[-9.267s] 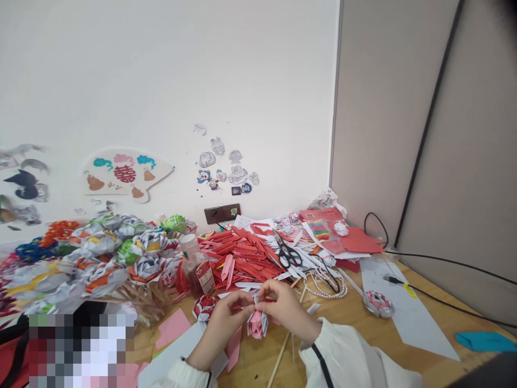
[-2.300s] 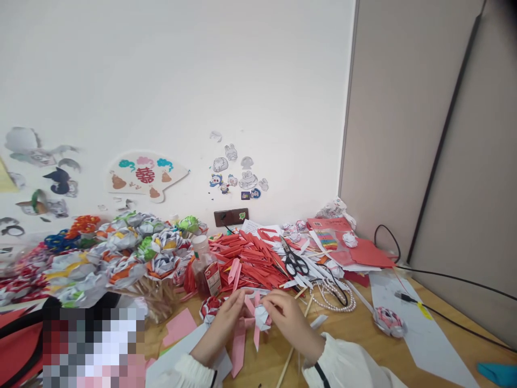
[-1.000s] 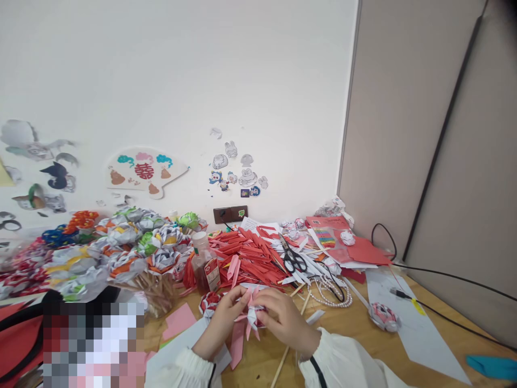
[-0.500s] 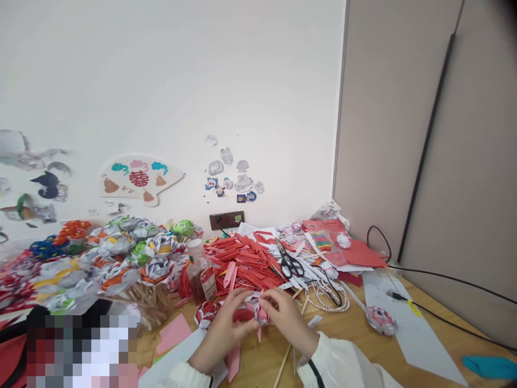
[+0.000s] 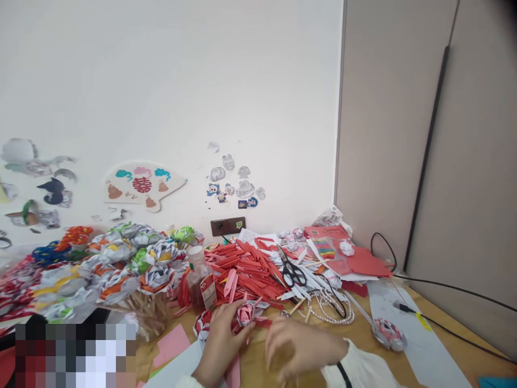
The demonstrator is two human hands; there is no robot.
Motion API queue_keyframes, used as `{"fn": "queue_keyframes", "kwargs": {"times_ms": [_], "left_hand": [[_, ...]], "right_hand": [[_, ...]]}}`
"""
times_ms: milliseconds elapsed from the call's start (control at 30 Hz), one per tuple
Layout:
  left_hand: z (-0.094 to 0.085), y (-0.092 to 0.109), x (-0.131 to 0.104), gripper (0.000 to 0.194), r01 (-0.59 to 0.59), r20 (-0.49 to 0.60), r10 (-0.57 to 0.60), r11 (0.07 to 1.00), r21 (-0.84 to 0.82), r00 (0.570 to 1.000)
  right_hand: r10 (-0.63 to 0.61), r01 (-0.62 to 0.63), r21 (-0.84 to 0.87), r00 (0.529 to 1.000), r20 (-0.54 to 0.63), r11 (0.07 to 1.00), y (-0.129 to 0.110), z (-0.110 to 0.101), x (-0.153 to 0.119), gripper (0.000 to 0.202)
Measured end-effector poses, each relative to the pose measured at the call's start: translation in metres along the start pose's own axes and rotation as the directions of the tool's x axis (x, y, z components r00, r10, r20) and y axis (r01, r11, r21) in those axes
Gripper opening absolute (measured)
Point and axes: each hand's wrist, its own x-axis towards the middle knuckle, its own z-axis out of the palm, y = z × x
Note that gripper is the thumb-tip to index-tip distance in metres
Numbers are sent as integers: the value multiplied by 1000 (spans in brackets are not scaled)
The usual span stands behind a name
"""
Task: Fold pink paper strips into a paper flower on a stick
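My left hand (image 5: 221, 335) is closed around a pink and white folded paper flower (image 5: 245, 313), its fingers behind and below the petals. To the right of the flower and apart from it, my right hand (image 5: 301, 344) hovers low over the wooden table (image 5: 253, 366). Its fingers are curled and smeared by motion, so whether they hold anything is hidden. Just left of my left hand lies a red and white paper flower (image 5: 201, 323), partly covered. Beyond both hands spreads a heap of folded red paper strips (image 5: 246, 269).
Black scissors (image 5: 294, 274) lie on the strips, near a pearl string (image 5: 333, 312). A bottle (image 5: 196, 277) and many paper flowers on sticks (image 5: 149, 312) stand at left. A stemmed paper flower (image 5: 388, 334) and a black cable (image 5: 444, 328) lie at right.
My right hand has left the paper flower and moved right and down. My left hand keeps the flower, which now faces up in clearer view. The camera view has shifted slightly.
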Motion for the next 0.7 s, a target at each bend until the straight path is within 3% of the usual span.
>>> {"fn": "queue_keyframes", "kwargs": {"times_ms": [167, 300, 367, 433, 567, 633, 700], "left_hand": [[-2, -3, 3, 45, 10, -26, -11, 999, -35, 1000], [0, -3, 2, 47, 35, -64, -36, 999, -19, 997], [0, -2, 1, 46, 35, -86, -35, 999, 4, 996], [-2, 1, 0, 44, 38, -97, -36, 999, 25, 995], [-4, 9, -2, 46, 68, -118, -61, 996, 57, 991], [-2, 11, -3, 49, 93, -136, -87, 995, 41, 987], [3, 12, -3, 52, 126, -133, -129, 991, -34, 983]], "right_hand": [[-47, 58, -156, 996, 74, 986, 13, 20, -9, 19], [-35, 44, -131, 997, 71, 990, 17, 29, -5, 19], [37, -38, -107, 999, -14, 993, 14, 24, 0, 15], [152, -167, -75, 972, -178, 983, 11, 18, 4, 12], [256, -305, -25, 838, -482, 952, 15, 17, 15, 12], [244, -325, -49, 795, -556, 945, 20, 24, 21, 15], [252, -359, -83, 783, -569, 930, 25, 32, 26, 17]]}}
